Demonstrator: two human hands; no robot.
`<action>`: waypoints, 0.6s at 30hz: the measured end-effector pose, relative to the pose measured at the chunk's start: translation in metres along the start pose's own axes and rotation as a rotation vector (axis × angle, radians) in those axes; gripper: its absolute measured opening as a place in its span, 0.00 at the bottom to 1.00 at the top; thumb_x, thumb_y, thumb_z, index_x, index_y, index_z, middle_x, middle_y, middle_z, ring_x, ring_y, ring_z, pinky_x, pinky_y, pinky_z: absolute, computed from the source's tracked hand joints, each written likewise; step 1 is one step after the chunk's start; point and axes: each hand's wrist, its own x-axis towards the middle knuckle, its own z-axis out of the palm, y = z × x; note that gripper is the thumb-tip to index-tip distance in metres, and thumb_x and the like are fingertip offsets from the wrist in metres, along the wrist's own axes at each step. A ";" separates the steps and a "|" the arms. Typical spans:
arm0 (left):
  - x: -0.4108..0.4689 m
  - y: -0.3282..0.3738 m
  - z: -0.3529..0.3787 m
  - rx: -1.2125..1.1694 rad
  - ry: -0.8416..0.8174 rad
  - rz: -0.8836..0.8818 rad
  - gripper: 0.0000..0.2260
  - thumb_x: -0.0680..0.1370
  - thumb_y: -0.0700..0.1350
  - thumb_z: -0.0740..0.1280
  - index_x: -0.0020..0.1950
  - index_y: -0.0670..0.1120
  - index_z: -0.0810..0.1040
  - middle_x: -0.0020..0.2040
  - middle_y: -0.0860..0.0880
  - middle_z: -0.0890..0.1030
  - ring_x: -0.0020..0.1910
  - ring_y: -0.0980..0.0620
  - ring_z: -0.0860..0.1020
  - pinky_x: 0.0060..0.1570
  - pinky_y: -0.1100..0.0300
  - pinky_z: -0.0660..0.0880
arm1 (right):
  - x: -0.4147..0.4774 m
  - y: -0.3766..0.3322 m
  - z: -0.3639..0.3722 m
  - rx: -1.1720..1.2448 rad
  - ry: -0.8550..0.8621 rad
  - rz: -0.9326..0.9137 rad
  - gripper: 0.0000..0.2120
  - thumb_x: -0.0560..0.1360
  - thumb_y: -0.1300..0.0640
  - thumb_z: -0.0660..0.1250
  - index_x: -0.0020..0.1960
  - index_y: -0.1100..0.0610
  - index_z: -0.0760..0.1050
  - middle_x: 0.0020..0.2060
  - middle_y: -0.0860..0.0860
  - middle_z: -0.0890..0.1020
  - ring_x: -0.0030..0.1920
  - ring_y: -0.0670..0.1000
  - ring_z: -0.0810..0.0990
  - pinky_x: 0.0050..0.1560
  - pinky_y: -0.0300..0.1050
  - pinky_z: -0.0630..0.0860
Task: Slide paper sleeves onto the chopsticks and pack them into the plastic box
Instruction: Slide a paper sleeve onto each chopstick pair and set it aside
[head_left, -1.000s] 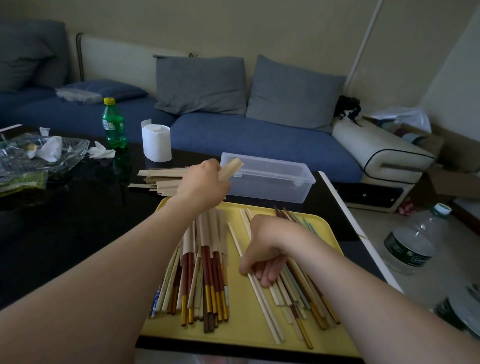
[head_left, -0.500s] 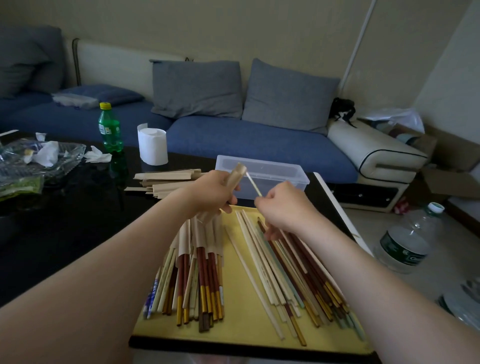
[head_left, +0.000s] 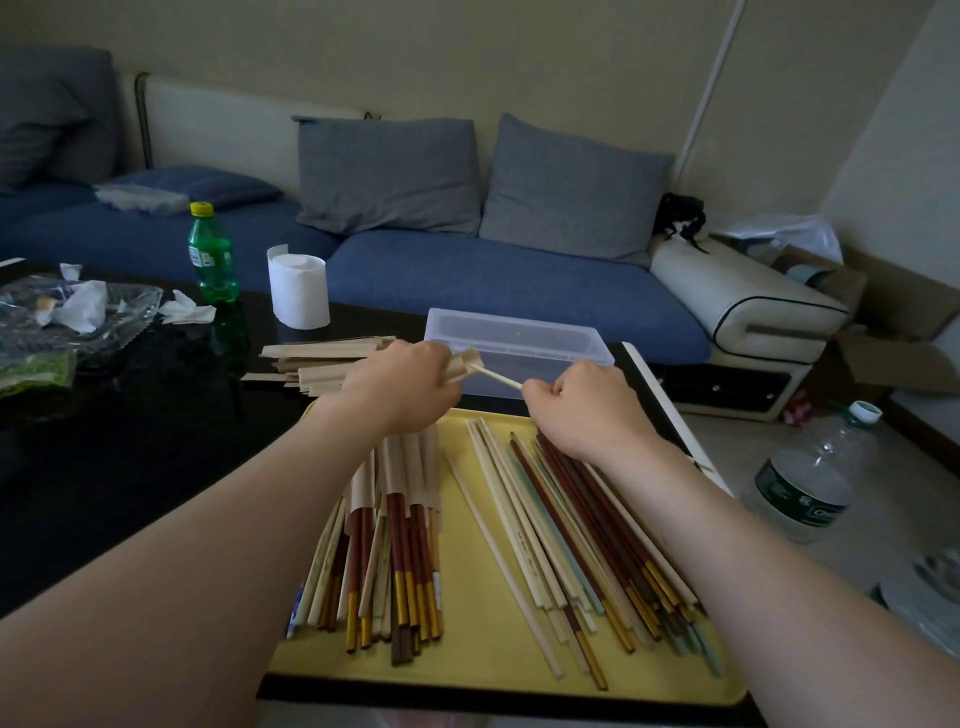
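While the yellow tray (head_left: 483, 654) lies beneath both forearms, with sleeved chopsticks (head_left: 400, 493) under the left wrist and bare chopsticks (head_left: 571, 519) under the right, the plastic box (head_left: 519, 338) stands just beyond both hands. A stack of empty sleeves (head_left: 322, 358) lies outboard of the left hand (head_left: 400, 384), whose fingers curl round one paper sleeve (head_left: 465, 361) with its open mouth facing the right hand (head_left: 582, 405). That hand pinches a pale chopstick (head_left: 496, 376), whose long axis runs from the right fingertips up and across to the left, its tip at the sleeve's mouth. The next move is likely a push along that line. Half a second ago the stick pointed more steeply upward; now it lies flatter, with the hands drawn wider apart.
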 end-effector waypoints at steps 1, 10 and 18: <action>-0.001 0.000 -0.001 0.036 -0.005 0.012 0.07 0.82 0.55 0.65 0.48 0.53 0.72 0.43 0.50 0.78 0.40 0.50 0.79 0.41 0.52 0.80 | 0.000 0.001 0.000 -0.014 0.009 0.007 0.19 0.82 0.44 0.61 0.38 0.55 0.70 0.36 0.51 0.76 0.32 0.50 0.74 0.31 0.42 0.66; -0.004 0.005 -0.003 0.187 0.008 0.163 0.06 0.83 0.54 0.64 0.56 0.54 0.72 0.47 0.54 0.75 0.43 0.53 0.77 0.41 0.56 0.76 | 0.003 0.007 0.001 -0.075 0.011 -0.076 0.18 0.80 0.47 0.65 0.35 0.54 0.68 0.35 0.51 0.75 0.32 0.49 0.72 0.30 0.41 0.65; -0.002 0.025 -0.005 0.182 -0.117 0.262 0.11 0.81 0.55 0.70 0.59 0.50 0.77 0.55 0.50 0.79 0.56 0.46 0.79 0.57 0.48 0.79 | 0.000 -0.001 0.009 -0.131 -0.075 -0.312 0.13 0.83 0.59 0.61 0.39 0.57 0.73 0.45 0.52 0.73 0.45 0.54 0.77 0.37 0.42 0.67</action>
